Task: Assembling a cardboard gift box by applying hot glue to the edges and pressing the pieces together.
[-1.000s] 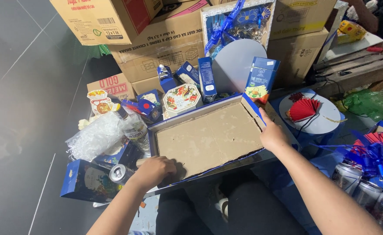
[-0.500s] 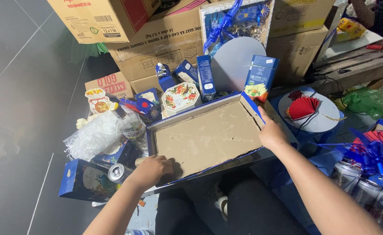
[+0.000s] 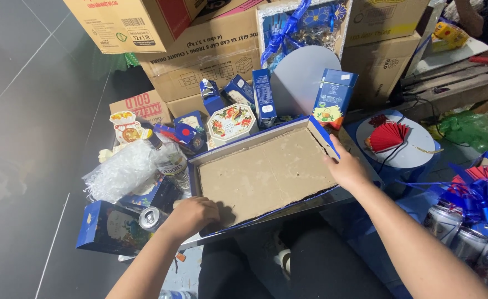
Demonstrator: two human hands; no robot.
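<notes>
Left hand (image 3: pixel 193 215): curled over the tray's near left corner, gripping it.
Right hand (image 3: pixel 345 169): fingers clasped on the tray's right wall.
Tray (image 3: pixel 266 174): between both hands, on the lap; shallow, blue-edged, bare brown cardboard inside.
Can (image 3: pixel 151 217): just left of left hand.

From my feed: 2 bare forearms, no sleeves, no watch, no rings or gloves that I can see. Left hand (image 3: pixel 193 216) and right hand (image 3: pixel 346 169) both uncovered. Near edge, between the arms: black trousers (image 3: pixel 310 266) over both legs. A pale shoe (image 3: pixel 281 260) shows between them.
</notes>
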